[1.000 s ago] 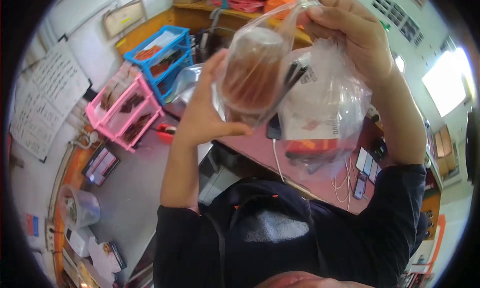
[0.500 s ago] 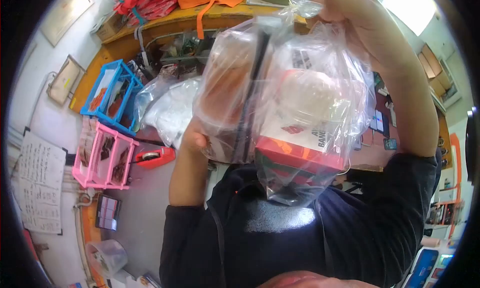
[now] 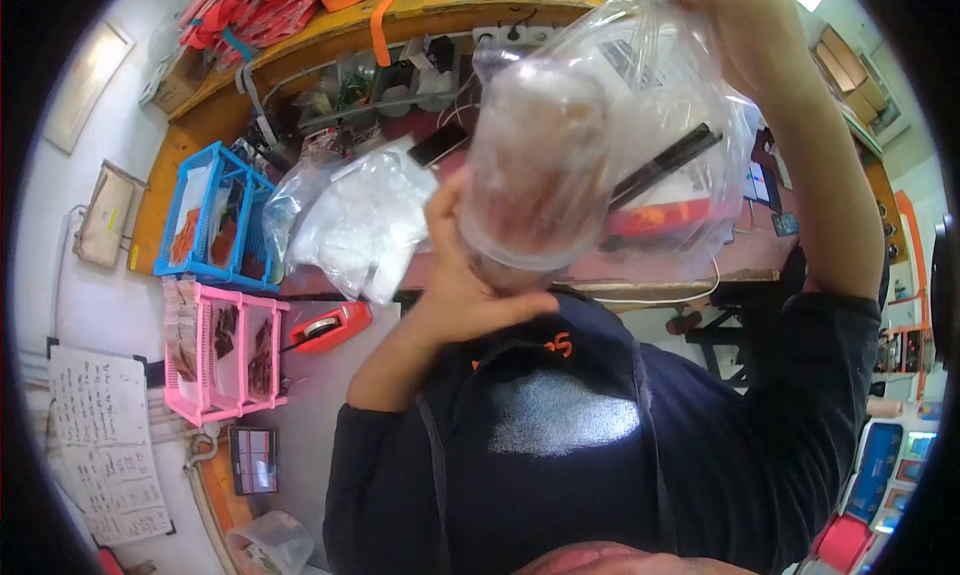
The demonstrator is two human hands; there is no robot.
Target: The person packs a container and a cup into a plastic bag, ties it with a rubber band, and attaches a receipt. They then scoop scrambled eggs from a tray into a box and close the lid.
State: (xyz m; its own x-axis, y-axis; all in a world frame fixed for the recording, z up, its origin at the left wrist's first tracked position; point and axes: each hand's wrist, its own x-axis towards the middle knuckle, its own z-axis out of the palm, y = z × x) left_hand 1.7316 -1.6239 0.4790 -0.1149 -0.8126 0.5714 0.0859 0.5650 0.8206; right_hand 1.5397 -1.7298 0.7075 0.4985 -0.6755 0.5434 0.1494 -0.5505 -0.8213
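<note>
Possibly, with your left hand (image 3: pixel 462 290) clasped around the cup (image 3: pixel 540 160) and your right hand (image 3: pixel 737 20) clutching the bag (image 3: pixel 690 110) from above, oversqueezing the cup could have caused a leak.

left hand (image 3: pixel 464 290) cupped, right hand (image 3: pixel 738 20) raised higher

1. Black top (image 3: pixel 570 505): orange lettering crosses the chest; its last character looks like an "S", while the letters before it cannot be made out.
2. Wall sheet (image 3: pixel 105 445): several rows of dark handwriting stand on white, too small and blurred to read.
3. Box (image 3: pixel 665 217) inside the clear plastic bag (image 3: pixel 735 165): dark printed marks show, blurred beneath the film, with no legible word.
4. Screen (image 3: pixel 253 461): pale and pinkish panels appear, any characters unreadable.
</note>
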